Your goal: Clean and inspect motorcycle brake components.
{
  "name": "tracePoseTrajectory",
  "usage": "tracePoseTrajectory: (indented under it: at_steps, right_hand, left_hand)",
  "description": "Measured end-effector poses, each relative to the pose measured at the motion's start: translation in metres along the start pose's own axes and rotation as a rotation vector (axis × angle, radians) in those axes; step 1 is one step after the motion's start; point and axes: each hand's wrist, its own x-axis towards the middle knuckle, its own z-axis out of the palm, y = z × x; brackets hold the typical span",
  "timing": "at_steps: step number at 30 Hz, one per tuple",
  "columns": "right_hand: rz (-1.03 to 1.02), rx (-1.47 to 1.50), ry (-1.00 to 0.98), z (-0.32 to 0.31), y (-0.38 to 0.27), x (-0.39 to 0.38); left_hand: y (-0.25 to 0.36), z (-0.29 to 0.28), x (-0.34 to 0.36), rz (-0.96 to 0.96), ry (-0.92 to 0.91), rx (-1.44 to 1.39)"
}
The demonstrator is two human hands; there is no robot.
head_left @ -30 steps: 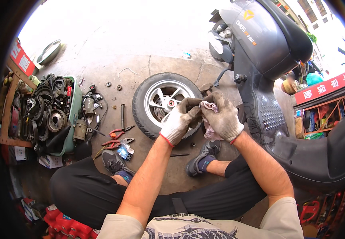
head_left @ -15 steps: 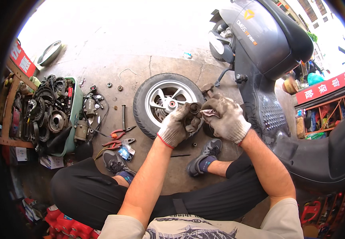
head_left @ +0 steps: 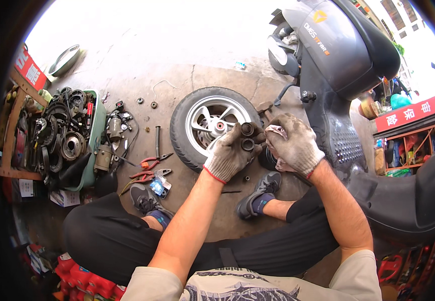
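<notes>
My left hand [head_left: 230, 153], in a dirty white knitted glove, is closed around two dark ring-shaped metal collars [head_left: 247, 145], one above the other, their round openings facing up. Close beside it on the right, my gloved right hand [head_left: 297, 145] is curled round a crumpled pale rag [head_left: 276, 131], and a bit of it sticks out below the fingers. A small gap separates the two hands. Just beyond them a scooter wheel [head_left: 178, 128] with a black tyre and silver spokes lies flat on the floor; my left hand covers part of its near right side.
On the right stands a grey scooter [head_left: 343, 55]. A green crate [head_left: 97, 115] of greasy parts is at the left. Red-handled pliers [head_left: 144, 175], a long bolt [head_left: 157, 143] and a blue-and-white packet [head_left: 160, 186] lie on the floor near my left shoe [head_left: 147, 200].
My hands have drawn slightly apart, and the right one has moved a little right. Both collars in my left hand now show more plainly. The whole view has shifted slightly.
</notes>
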Motion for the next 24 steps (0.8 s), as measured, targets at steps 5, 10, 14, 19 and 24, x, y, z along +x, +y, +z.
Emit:
tracePoseTrajectory:
  at_steps: [5,10,14,19,24]
  right_hand:
    - [-0.005,-0.041,-0.034,0.0,-0.001,0.0]
    - [-0.173,-0.093,0.006,0.008,0.019,-0.004]
    - [-0.203,-0.161,-0.046,0.003,0.009,-0.004]
    - [0.083,0.007,-0.131,0.0,-0.001,-0.001]
    - [-0.095,-0.06,-0.074,0.003,0.004,-0.004]
  left_hand:
    - [-0.002,0.001,0.002,0.036,-0.044,-0.128]
    - [0.001,0.015,0.001,0.027,0.01,-0.346]
    - [0.002,0.015,0.0,0.034,-0.021,-0.438]
    - [0.001,0.015,0.003,0.044,-0.009,-0.505]
    - [0.0,0.015,0.004,0.046,0.041,-0.551]
